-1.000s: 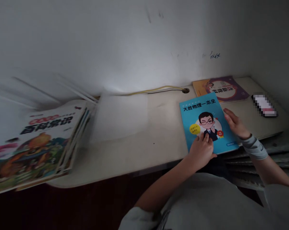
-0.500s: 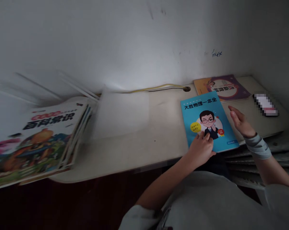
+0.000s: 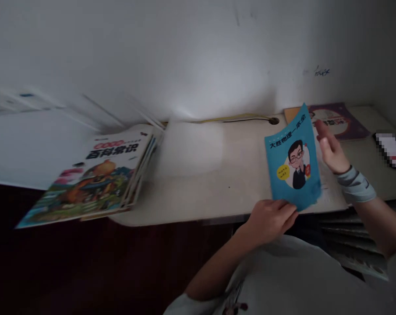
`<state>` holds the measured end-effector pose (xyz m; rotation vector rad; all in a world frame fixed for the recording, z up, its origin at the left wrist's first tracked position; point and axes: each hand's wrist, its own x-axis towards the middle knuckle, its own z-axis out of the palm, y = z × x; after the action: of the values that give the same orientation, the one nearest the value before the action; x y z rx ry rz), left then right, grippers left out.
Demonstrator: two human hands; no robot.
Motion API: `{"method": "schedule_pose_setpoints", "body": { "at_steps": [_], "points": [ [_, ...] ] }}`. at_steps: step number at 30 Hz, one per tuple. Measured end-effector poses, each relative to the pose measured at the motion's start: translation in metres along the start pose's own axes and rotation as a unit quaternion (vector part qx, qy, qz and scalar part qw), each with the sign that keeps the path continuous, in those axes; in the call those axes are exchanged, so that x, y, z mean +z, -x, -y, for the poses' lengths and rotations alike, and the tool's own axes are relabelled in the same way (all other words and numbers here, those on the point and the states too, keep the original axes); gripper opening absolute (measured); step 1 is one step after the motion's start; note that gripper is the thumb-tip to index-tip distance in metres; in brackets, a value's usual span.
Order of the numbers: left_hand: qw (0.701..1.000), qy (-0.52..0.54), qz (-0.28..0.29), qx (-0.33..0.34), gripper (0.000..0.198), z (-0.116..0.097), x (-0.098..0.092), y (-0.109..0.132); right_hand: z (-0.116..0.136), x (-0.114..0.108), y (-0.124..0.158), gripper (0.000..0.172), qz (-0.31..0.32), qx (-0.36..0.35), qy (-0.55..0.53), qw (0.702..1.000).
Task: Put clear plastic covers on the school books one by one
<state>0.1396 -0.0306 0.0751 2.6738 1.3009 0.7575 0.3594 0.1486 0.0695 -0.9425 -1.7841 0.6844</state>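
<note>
Seemingly free tabletop [image 3: 245,179] beside blue book [image 3: 294,164]

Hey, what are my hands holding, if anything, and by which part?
Your left hand holds the blue book by its near edge; whether the right hand touches its raised cover is unclear.

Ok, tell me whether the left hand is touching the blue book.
Touching: in the head view, the left hand holds the blue book at its lower edge.
</note>
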Motion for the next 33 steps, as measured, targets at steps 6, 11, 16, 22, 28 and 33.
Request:
{"method": "schedule_pose_setpoints", "body": {
  "at_steps": [6,11,16,22,28,33],
  "points": [
    [0.962,-0.094,0.049,-0.250,0.043,0.083,-0.007,0.016,0.039,0.071,-0.027,0.077,0.256,-0.151,0.172,0.939],
    [0.913,-0.124,0.157,-0.356,0.074,0.126,-0.002,0.025,0.048,0.117,-0.009,0.067,0.357,-0.175,0.385,0.833],
    [0.922,-0.121,0.149,-0.337,0.076,0.126,0.004,0.031,0.057,0.139,-0.005,0.059,0.374,-0.186,0.435,0.797],
    [0.924,-0.120,0.121,-0.342,0.070,0.127,0.009,0.039,0.060,0.156,-0.013,0.061,0.413,-0.172,0.435,0.781],
    [0.934,-0.106,0.134,-0.315,0.077,0.115,0.008,0.041,0.063,0.165,-0.019,0.048,0.419,-0.155,0.405,0.798],
    [0.948,-0.074,0.182,-0.251,0.077,0.093,0.007,0.037,0.066,0.177,-0.029,0.035,0.399,-0.106,0.386,0.825]
  ]
}}
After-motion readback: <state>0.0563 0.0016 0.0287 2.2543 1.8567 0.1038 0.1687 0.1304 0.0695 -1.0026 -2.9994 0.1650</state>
